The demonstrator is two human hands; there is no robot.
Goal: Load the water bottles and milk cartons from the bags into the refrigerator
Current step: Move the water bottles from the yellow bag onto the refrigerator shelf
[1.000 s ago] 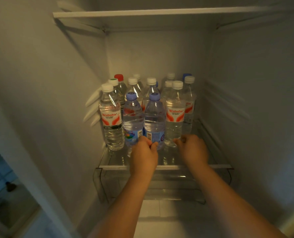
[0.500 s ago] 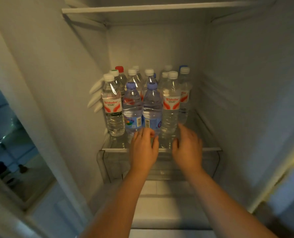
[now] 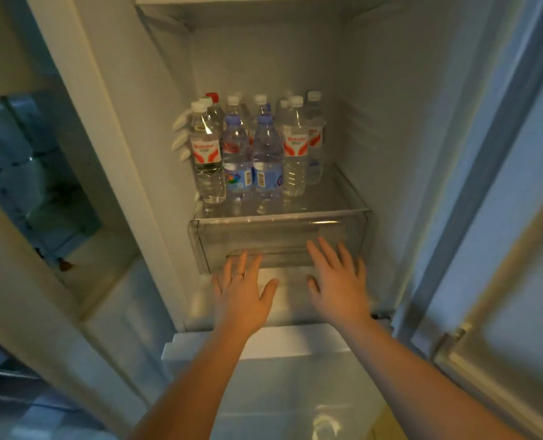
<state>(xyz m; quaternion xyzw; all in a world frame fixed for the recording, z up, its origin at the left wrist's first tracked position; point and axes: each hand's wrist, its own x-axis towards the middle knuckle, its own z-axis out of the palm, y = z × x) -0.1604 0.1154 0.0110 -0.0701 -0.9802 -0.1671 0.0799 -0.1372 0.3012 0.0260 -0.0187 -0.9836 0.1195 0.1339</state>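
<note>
Several water bottles stand upright in rows on the glass shelf (image 3: pixel 324 198) inside the open refrigerator. The front row holds a white-capped bottle with a red label (image 3: pixel 207 157), two blue-capped bottles (image 3: pixel 267 160) and another red-labelled bottle (image 3: pixel 295 150). My left hand (image 3: pixel 243 292) and my right hand (image 3: pixel 337 281) are both empty with fingers spread, held in front of the clear drawer (image 3: pixel 276 239) below the shelf, apart from the bottles. No milk cartons or bags are in view.
A white shelf (image 3: pixel 248 4) spans the top of the compartment. The refrigerator door (image 3: pixel 41 173) stands open at the left with dim door bins. A white ledge (image 3: pixel 264 344) lies under my wrists. The right cabinet wall (image 3: pixel 406 154) is bare.
Both hands have let go of the front bottles and drawn back and down, opening flat before the drawer. The view has pulled away from the shelf.
</note>
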